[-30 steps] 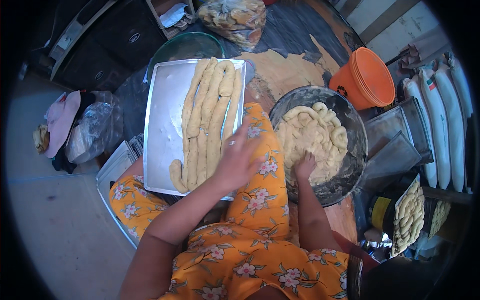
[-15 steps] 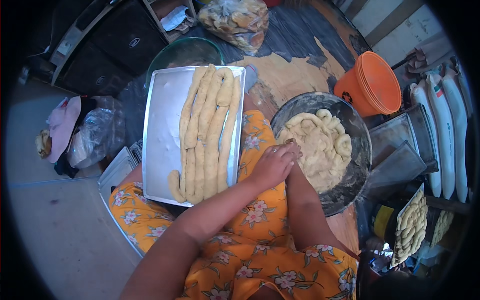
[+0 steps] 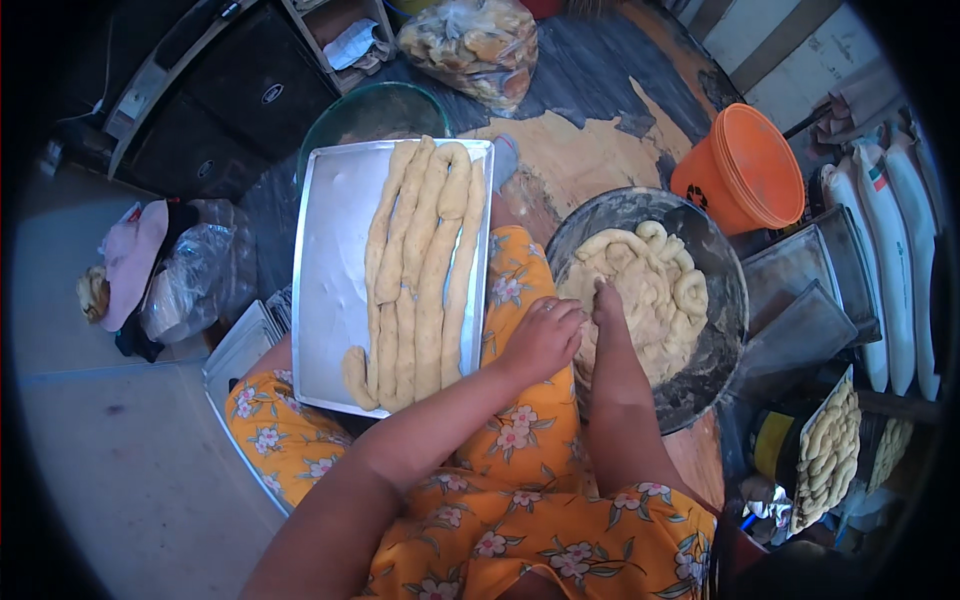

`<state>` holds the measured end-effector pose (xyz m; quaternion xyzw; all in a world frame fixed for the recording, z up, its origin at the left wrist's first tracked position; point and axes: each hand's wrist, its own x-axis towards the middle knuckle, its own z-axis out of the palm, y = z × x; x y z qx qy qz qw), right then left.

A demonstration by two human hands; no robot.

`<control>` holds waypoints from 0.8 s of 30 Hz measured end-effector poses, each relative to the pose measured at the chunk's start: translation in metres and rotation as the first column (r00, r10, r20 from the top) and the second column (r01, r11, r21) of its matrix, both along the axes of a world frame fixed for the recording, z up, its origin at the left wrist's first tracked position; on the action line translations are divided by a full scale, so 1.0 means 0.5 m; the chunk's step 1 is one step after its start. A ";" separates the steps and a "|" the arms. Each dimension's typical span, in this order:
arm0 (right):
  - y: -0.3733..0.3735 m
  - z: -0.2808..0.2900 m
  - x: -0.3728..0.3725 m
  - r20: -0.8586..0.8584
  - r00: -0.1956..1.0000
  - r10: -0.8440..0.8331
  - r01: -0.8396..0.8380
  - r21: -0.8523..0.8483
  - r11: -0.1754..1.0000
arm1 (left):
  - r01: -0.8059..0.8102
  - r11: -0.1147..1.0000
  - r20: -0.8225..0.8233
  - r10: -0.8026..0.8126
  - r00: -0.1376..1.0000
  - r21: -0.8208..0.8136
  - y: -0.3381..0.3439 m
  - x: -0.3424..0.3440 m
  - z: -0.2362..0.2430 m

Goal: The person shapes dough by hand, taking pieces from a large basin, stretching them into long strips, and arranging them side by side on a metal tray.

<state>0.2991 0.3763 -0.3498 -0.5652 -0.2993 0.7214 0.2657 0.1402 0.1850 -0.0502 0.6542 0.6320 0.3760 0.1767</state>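
Observation:
A black basin [image 3: 728,350] at my right holds a broad mass of pale dough [image 3: 640,325] with thick rolled coils along its far and right side. My right hand [image 3: 607,302] is down at the left part of this dough, its fingers mostly hidden. Beside it, at the basin's near-left rim, my left hand [image 3: 545,338] has its fingers curled together; whatever they hold is hidden. On my lap at the left rests a silver tray [image 3: 328,250], bearing several long dough ropes [image 3: 425,290] side by side, one bent over at its far end.
Orange buckets [image 3: 740,165] are stacked beyond the basin. Metal pans [image 3: 800,280] and long white sacks [image 3: 880,260] stand at the right, above another tray of shaped dough [image 3: 828,465]. A green basin [image 3: 375,115] and a clear bag of baked pieces [image 3: 470,45] lie farther off.
My hands have come apart. The right hand has moved right and onto the dough, while the left has shifted slightly back toward me. The view has shifted a little.

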 end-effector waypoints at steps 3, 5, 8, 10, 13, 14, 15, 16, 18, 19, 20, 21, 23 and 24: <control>-0.075 0.086 -0.032 -0.283 0.951 -0.127 0.133 0.004 0.991 | -0.043 0.999 -0.020 0.043 0.999 -0.020 -0.023 -0.030 -0.013; -0.118 0.136 0.001 -0.356 0.928 -0.112 0.137 0.046 0.989 | -0.044 0.999 -0.025 0.044 0.999 -0.001 -0.021 -0.031 -0.016; -0.189 0.208 0.050 -0.449 0.888 -0.094 0.150 0.092 0.984 | -0.024 1.000 -0.015 0.024 1.000 -0.008 -0.014 -0.027 -0.010; -0.222 0.241 0.084 -0.471 0.877 -0.095 0.161 0.103 0.981 | 0.001 1.000 0.003 -0.001 1.000 -0.028 -0.010 -0.024 -0.006; -0.239 0.257 0.144 -0.465 0.885 -0.035 0.129 0.172 0.977 | -0.004 1.000 -0.011 0.004 1.000 -0.001 -0.009 -0.019 -0.005; -0.238 0.274 0.157 -0.479 0.877 -0.028 0.128 0.178 0.976 | -0.011 1.000 -0.015 0.011 1.000 -0.001 -0.011 -0.021 -0.006; -0.236 0.289 0.167 -0.494 0.869 -0.021 0.127 0.183 0.975 | -0.021 1.000 -0.021 0.020 1.000 -0.003 -0.015 -0.023 -0.007; -0.232 0.335 0.153 -0.465 0.885 -0.025 0.166 0.265 0.950 | -0.024 1.000 -0.024 0.024 0.999 -0.006 -0.018 -0.026 -0.007; -0.193 0.324 0.183 -0.505 0.860 -0.070 0.233 0.266 0.935 | -0.025 1.000 -0.004 0.025 1.000 0.003 -0.018 -0.023 -0.005; -0.178 0.317 0.194 -0.545 0.830 -0.114 0.299 0.263 0.917 | -0.021 1.000 -0.003 0.021 1.000 0.001 -0.016 -0.020 -0.007; -0.169 0.322 0.185 -0.553 0.799 -0.236 0.412 0.217 0.885 | -0.028 1.000 0.004 0.028 1.000 0.011 -0.016 -0.021 -0.007; -0.160 0.275 0.186 -0.554 0.799 -0.235 0.409 0.214 0.887 | -0.036 0.999 0.012 0.035 0.999 0.020 -0.017 -0.023 -0.007; -0.129 0.146 0.239 -0.687 0.550 -0.475 0.578 -0.097 0.810 | -0.015 1.000 0.020 0.014 1.000 0.017 -0.007 -0.017 -0.001; -0.145 0.143 0.161 -0.510 0.566 -0.648 0.698 -0.122 0.706 | -0.028 1.000 -0.003 0.027 1.000 -0.008 -0.014 -0.024 -0.004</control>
